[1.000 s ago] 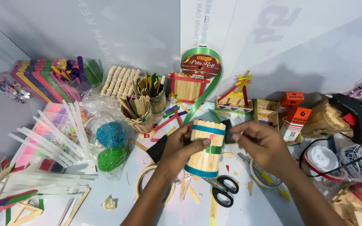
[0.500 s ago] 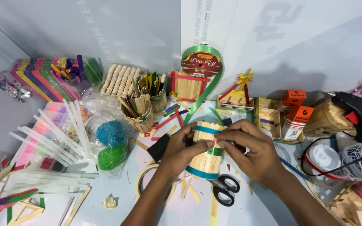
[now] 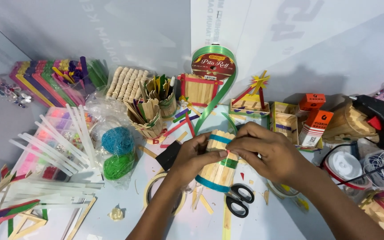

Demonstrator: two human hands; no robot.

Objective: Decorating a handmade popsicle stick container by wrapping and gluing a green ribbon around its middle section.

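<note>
A cylindrical holder made of wooden craft sticks (image 3: 218, 171), banded with blue and green ribbon, stands tilted at the middle of the table. My left hand (image 3: 192, 159) grips its left side, thumb laid across the front. My right hand (image 3: 265, 153) rests against its right side, with thumb and forefinger pinched at a small red piece on the front, near the green band. What the fingertips hold is too small to make out.
Black-handled scissors (image 3: 237, 201) lie just below the holder, beside a tape roll (image 3: 162, 194). A green ribbon spool (image 3: 213, 66) stands at the back, a black glue gun (image 3: 379, 119) at right. Glue sticks (image 3: 56, 146), blue and green yarn (image 3: 117, 153) and coloured sticks (image 3: 50, 82) crowd the left.
My right hand moved left from beside the holder onto its front, and the fingertips now press at the red piece. The left hand kept its grip.
</note>
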